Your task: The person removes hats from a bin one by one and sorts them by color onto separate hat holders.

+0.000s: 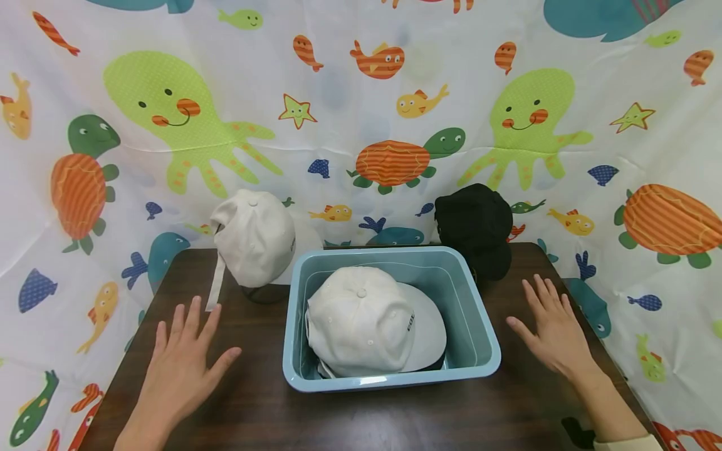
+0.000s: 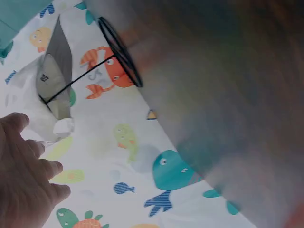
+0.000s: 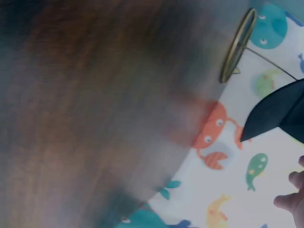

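Observation:
In the head view my left hand (image 1: 183, 366) is held palm down with fingers spread, left of a blue plastic bin (image 1: 484, 326). My right hand (image 1: 555, 335), fingers also straight, is on the bin's other side. Neither holds anything; whether they touch the table I cannot tell. Inside the bin lies a white baseball cap (image 1: 358, 322) with a pale brim, a dark edge showing beneath it. Beyond my left fingertips a white cap (image 1: 254, 238) with a dangling strap hangs on a black wire stand (image 2: 121, 52). A black cap (image 1: 474, 228) on a brass-coloured stand (image 3: 239, 45) is nearest my right hand.
Everything stands on a dark brown wooden table (image 1: 389, 419). Behind and beside it hangs a white cloth (image 1: 333, 131) printed with sea animals. A small black object (image 1: 578, 432) lies by my right forearm, its kind unclear.

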The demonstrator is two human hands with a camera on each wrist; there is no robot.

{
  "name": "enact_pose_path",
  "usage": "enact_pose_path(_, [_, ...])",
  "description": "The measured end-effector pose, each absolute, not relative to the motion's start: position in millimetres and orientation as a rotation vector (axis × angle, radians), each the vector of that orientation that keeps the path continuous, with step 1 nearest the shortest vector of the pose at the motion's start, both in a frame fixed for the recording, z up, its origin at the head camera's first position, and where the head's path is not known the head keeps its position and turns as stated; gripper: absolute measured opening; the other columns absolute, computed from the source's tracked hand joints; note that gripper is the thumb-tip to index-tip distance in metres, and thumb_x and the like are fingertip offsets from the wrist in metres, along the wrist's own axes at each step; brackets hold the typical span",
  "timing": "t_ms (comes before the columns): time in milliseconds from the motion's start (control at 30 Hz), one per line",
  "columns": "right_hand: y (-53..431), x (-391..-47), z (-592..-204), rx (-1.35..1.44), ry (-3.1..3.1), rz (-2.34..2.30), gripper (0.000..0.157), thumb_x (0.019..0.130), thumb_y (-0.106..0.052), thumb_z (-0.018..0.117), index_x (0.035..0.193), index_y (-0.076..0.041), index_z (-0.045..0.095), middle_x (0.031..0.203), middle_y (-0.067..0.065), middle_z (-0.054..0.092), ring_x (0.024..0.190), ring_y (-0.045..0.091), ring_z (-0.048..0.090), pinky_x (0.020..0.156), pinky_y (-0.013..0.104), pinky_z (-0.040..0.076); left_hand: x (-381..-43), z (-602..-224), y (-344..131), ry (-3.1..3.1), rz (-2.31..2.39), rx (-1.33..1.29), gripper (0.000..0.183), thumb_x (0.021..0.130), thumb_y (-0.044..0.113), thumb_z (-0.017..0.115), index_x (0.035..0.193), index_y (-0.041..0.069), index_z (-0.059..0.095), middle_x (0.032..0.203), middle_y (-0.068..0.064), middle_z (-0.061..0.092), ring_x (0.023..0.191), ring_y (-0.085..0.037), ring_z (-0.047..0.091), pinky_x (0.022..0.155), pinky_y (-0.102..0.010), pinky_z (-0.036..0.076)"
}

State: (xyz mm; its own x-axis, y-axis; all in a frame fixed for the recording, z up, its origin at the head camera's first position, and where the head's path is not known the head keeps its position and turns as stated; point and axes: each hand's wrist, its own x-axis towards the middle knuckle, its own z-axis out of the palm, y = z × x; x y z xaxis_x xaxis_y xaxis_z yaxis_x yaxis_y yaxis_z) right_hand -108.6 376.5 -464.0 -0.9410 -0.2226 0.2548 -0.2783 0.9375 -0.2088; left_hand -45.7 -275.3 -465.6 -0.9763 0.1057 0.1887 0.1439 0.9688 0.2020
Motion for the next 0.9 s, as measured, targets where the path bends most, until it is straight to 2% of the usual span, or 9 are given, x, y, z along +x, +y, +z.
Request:
enact_pose_path(333, [363.3, -109.4, -440.4, 0.445, -2.828, 0.367, 0.086, 0.102, -0.048, 0.061, 0.165, -0.002, 0.025, 0.169, 0.029, 0.02, 0.16, 0.041, 0.007, 0.126, 0.058, 0.0, -48.4, -447.8, -263.4, -2.852, -0.302, -0.306, 0.089, 0.098, 0.058, 0.064, 0.164, 0.006, 0.033, 0.171, -0.027, 0.014, 0.157, -0.05, 0.005, 0.124, -0.059, -0.01])
enact_pose_path(633, [349.0, -109.7, -420.2, 0.547, -2.74, 0.383, 0.086, 0.101, -0.051, 0.063, 0.165, -0.005, 0.028, 0.171, 0.022, 0.022, 0.158, 0.042, 0.019, 0.128, 0.052, 0.004, -50.9, -434.0, -247.0, -2.781, -0.337, -0.421, 0.086, 0.099, 0.062, 0.059, 0.161, 0.006, 0.038, 0.171, -0.024, 0.019, 0.159, -0.044, 0.008, 0.126, -0.059, -0.002])
enact_pose_path(900, [328.3, -115.5, -394.2, 0.669, -2.637, 0.405, 0.085, 0.1, -0.058, 0.06, 0.161, -0.003, 0.038, 0.169, 0.02, 0.029, 0.154, 0.042, 0.028, 0.128, 0.051, 0.014, -57.4, -422.3, -233.1, -2.707, -0.388, -0.512, 0.084, 0.099, 0.06, 0.06, 0.159, 0.004, 0.042, 0.169, -0.026, 0.023, 0.157, -0.048, 0.017, 0.126, -0.06, 0.002])
